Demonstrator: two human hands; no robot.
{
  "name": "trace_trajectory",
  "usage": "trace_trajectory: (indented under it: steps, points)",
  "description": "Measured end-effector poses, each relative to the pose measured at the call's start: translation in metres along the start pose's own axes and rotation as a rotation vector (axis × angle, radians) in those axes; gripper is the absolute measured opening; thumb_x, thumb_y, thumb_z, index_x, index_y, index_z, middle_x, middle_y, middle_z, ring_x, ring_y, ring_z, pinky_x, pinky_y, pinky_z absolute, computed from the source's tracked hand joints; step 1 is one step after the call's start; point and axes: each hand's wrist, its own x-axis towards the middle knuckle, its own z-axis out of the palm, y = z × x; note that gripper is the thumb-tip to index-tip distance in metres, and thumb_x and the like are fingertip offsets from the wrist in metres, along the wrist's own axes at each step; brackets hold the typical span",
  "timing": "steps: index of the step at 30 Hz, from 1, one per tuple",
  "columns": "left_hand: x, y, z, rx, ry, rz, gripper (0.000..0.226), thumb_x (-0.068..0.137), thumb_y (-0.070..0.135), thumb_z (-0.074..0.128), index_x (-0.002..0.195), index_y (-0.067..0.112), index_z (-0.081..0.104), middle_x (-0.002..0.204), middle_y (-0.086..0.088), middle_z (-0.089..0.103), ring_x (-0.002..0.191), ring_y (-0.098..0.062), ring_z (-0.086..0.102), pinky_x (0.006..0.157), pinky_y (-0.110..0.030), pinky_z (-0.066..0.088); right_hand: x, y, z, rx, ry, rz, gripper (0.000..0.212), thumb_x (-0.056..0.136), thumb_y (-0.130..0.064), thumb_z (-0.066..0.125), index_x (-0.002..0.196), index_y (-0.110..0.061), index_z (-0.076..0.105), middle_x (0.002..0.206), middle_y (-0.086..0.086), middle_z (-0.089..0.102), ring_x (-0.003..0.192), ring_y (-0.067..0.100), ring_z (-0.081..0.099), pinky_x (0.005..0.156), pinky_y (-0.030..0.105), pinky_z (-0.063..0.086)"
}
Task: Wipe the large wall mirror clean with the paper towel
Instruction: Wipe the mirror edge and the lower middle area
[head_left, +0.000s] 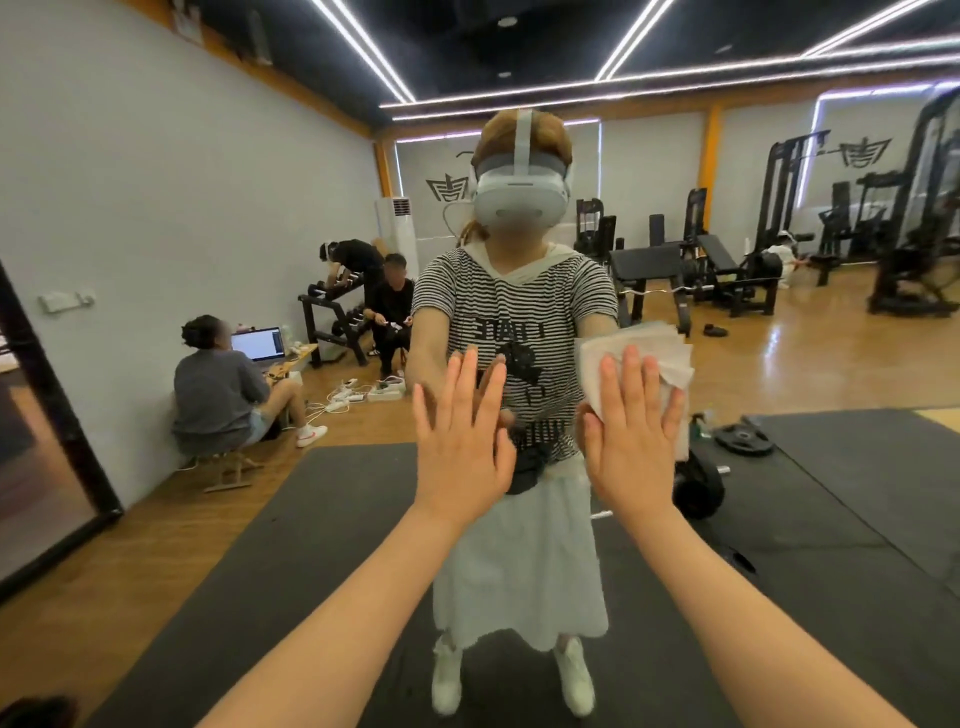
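From the head view, the large wall mirror (779, 364) fills almost everything ahead, and both of the person's bare arms reach up to its glass. The left hand (460, 441) lies flat against the mirror with straight, slightly spread fingers, holding nothing; its reflected palm meets it fingertip to fingertip. Just to the right of it on the mirror, the right hand (631, 441) presses the paper towel (662, 353) flat to the glass, fingers straight and together over it rather than curled around it. The white, crumpled towel shows above and to the right of those fingers.

In the mirror, right behind the two hands, stands the reflection of the person in a striped top (519, 301), a pale skirt and a white headset (519, 197). Left of that reflection in the mirror, a seated person faces an open laptop (258, 343) by the wall, and two more people bend near a dumbbell rack (332, 312). Right of the reflection stand black weight machines (727, 265) on a wooden floor, and a weight plate (744, 439) lies on a dark floor mat (857, 493) below them.
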Motion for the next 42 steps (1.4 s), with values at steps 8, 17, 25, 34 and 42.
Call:
trace_trajectory:
  steps: [8, 17, 25, 34, 42]
  points:
    - [-0.027, -0.143, -0.037, 0.010, 0.028, -0.122, 0.071, 0.083, 0.031, 0.039, 0.149, 0.009, 0.024, 0.155, -0.020, 0.019, 0.143, -0.035, 0.015, 0.117, -0.047, -0.003, 0.005, -0.005, -0.004, -0.042, -0.013, 0.041, 0.059, 0.092, -0.026, 0.036, 0.146, -0.006, 0.026, 0.151, 0.023, 0.028, 0.141, 0.032, 0.015, 0.113, 0.052, 0.006]
    - [-0.039, -0.186, -0.008, 0.126, 0.150, -0.076, 0.069, 0.086, 0.031, 0.036, 0.148, 0.004, 0.024, 0.153, -0.018, 0.018, 0.149, -0.016, -0.009, 0.118, -0.046, -0.006, 0.005, -0.005, -0.001, -0.037, 0.000, 0.077, 0.058, 0.093, -0.025, 0.035, 0.146, -0.005, 0.025, 0.152, 0.025, 0.027, 0.142, 0.033, 0.014, 0.117, 0.043, -0.001]
    - [-0.040, -0.189, -0.002, 0.130, 0.208, -0.056, 0.068, 0.088, 0.033, 0.033, 0.150, 0.006, 0.020, 0.163, -0.001, -0.010, 0.149, -0.016, -0.008, 0.118, -0.048, -0.002, 0.011, -0.093, 0.025, 0.053, 0.132, 0.362, 0.061, 0.101, -0.042, 0.018, 0.149, -0.005, 0.018, 0.153, 0.028, 0.026, 0.143, 0.035, 0.013, 0.115, 0.051, 0.002]
    - [-0.042, -0.191, 0.002, 0.131, 0.224, -0.056, 0.068, 0.089, 0.033, 0.033, 0.150, 0.008, 0.021, 0.155, -0.016, 0.018, 0.150, -0.017, -0.004, 0.117, -0.050, 0.002, -0.001, -0.103, 0.030, -0.027, -0.019, -0.115, 0.054, 0.101, -0.029, 0.026, 0.153, -0.017, 0.015, 0.153, 0.011, 0.021, 0.149, 0.015, -0.008, 0.117, 0.044, 0.001]
    - [-0.043, -0.191, 0.001, 0.133, 0.223, -0.059, 0.069, 0.089, 0.034, 0.031, 0.152, 0.009, 0.016, 0.156, -0.015, 0.017, 0.150, -0.018, -0.005, 0.117, -0.051, 0.002, -0.003, -0.053, 0.016, 0.023, 0.046, 0.176, 0.052, 0.101, -0.029, 0.025, 0.149, -0.007, 0.022, 0.152, 0.025, 0.029, 0.142, 0.033, 0.013, 0.117, 0.041, -0.004]
